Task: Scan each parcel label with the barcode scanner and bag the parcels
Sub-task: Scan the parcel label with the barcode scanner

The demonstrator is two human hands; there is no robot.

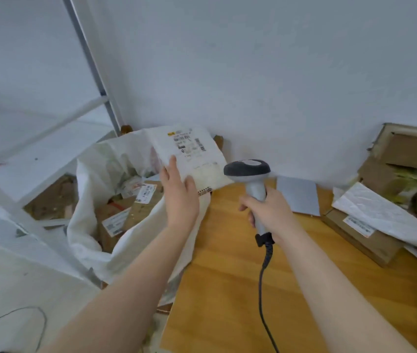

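Note:
A white soft parcel (192, 154) hangs tilted above the far rim of the big white sack (87, 225), its printed label facing me. My left hand (179, 197) lies flat against the parcel's lower left corner, back towards me. Its fingers are spread, and both finger and thumb are on the near side, so no grip shows. My right hand (265, 210) is closed round the handle of the grey barcode scanner (248, 171). The scanner's dark head sits just right of the parcel, and its cable runs down towards me. Several labelled cardboard parcels lie inside the sack.
The wooden table (227, 276) carries a grey flat sheet (299, 197) at the back. A heap of cardboard boxes and a white mailer (380, 215) sits on the table's right side. White metal shelving (49, 154) stands to the left, and the wall is close behind.

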